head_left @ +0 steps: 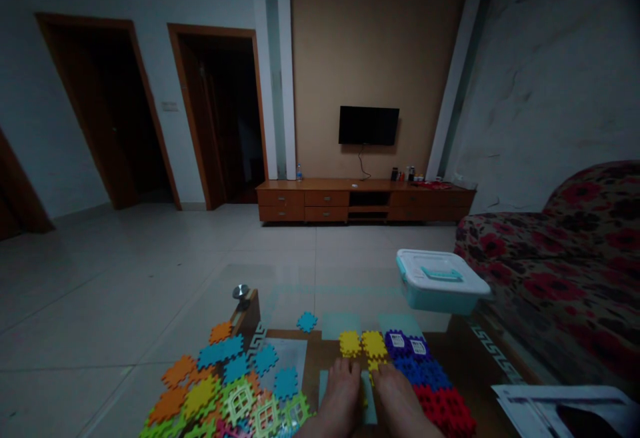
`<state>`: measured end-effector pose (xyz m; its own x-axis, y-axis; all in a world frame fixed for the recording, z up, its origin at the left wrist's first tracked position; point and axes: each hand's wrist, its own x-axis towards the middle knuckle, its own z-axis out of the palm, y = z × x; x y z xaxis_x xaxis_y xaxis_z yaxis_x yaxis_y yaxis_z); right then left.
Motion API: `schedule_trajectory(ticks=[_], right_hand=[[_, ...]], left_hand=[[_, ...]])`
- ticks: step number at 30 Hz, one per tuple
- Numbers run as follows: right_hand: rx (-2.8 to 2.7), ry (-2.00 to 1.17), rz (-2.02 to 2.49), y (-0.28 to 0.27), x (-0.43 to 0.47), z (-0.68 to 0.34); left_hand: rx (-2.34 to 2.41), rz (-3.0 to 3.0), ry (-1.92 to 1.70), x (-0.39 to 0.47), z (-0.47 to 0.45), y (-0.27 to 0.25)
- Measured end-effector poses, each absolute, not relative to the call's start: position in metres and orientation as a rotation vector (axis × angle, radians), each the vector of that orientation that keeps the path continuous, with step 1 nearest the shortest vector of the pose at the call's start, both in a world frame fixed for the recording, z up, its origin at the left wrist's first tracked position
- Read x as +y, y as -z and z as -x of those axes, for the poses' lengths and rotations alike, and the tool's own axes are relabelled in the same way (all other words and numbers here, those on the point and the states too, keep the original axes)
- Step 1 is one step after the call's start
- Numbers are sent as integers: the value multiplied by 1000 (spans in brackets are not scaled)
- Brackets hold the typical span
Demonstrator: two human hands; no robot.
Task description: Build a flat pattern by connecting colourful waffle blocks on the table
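My left hand (342, 390) is closed, its fingers curled down just in front of a yellow interlocking toy tile (350, 343). What lies under those fingers is hidden. My right hand (399, 395) has its fingertips pressed on another yellow tile (374, 366), partly covered by the hand. Beyond it sits a further yellow tile (374, 343). On the right, purple tiles with white window frames (418, 346), blue tiles (425, 372) and red tiles (445, 409) lie in grouped rows. A pale sheet (370, 415) shows beneath my hands.
Loose orange (179, 371), light blue (286, 383) and green window tiles (239, 399) spread across the glass table's left. One blue tile (307, 321) lies apart. A lidded teal box (443, 281) stands at the back right, papers (560, 405) at the front right. A flowered sofa (555, 245) is beyond.
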<state>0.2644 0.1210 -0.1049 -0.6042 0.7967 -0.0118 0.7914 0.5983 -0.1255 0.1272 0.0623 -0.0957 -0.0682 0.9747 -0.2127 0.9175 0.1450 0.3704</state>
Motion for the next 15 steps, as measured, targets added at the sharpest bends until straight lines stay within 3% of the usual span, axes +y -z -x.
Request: schedule_trajectory(ticks=[7,15], right_hand=[[-2700,-7,1313,164,91,-275],[-2707,-61,1407,115,117,-264]], left_hand=[[2113,-1882,-312,97,-107,65],[2052,-1949,-213,122,-101,56]])
